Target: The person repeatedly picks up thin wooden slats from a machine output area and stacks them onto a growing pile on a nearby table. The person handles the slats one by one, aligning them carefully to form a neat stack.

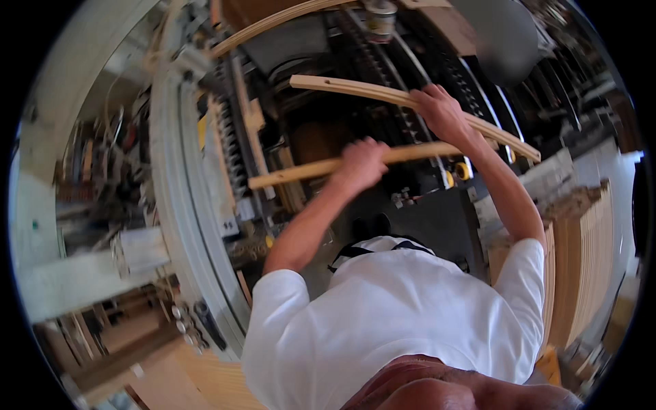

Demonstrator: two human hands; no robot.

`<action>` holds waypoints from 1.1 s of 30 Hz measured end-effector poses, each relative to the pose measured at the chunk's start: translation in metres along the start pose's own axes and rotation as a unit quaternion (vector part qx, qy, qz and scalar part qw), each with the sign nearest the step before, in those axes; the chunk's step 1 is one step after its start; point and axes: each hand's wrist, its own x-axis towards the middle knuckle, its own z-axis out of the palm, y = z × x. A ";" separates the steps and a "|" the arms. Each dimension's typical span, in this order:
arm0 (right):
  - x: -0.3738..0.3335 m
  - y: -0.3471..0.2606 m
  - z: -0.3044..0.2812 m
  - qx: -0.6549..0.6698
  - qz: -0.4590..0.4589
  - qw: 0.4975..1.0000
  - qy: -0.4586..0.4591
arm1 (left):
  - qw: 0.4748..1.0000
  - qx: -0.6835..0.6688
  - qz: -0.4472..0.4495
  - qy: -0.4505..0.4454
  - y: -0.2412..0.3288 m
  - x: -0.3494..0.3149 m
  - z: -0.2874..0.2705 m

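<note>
Two long pale wooden strips lie across a dark machine frame in front of me. My left hand [362,164], slightly blurred, is closed around the nearer wooden strip [294,174] near its middle. Farther out, my right hand [441,113] grips the other wooden strip [342,87] from above, right of its middle. This farther strip has a small dark hole near its left end and slants down toward the right. Beneath my right forearm, the right end of the nearer strip is partly hidden.
Toothed metal bars [369,51] run away from me, with yellow round parts [463,171] at their near ends. A can [380,20] and another wooden strip [273,24] sit at the far side. Left stands a long metal beam [198,205]; right, stacked wooden boards [581,266].
</note>
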 end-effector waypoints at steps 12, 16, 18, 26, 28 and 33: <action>0.232 -0.062 0.188 -0.086 -0.184 0.979 0.021 | 0.959 -0.133 -0.249 0.011 0.068 -0.167 -0.002; 0.262 -0.045 0.199 -0.063 -0.157 0.984 0.056 | 0.907 -0.166 -0.377 0.082 0.085 -0.246 0.004; 0.262 -0.045 0.202 -0.072 -0.167 0.982 0.045 | 0.857 -0.227 -0.454 0.092 0.101 -0.278 -0.001; 0.270 -0.051 0.204 -0.082 -0.173 0.981 0.031 | 0.682 -0.337 -0.622 0.186 0.146 -0.374 0.046; 0.268 -0.051 0.205 -0.078 -0.172 0.982 0.030 | 0.657 -0.357 -0.636 0.189 0.156 -0.392 0.053; 0.275 -0.046 0.203 -0.080 -0.147 0.986 0.014 | 0.563 -0.433 -0.663 0.237 0.196 -0.444 0.058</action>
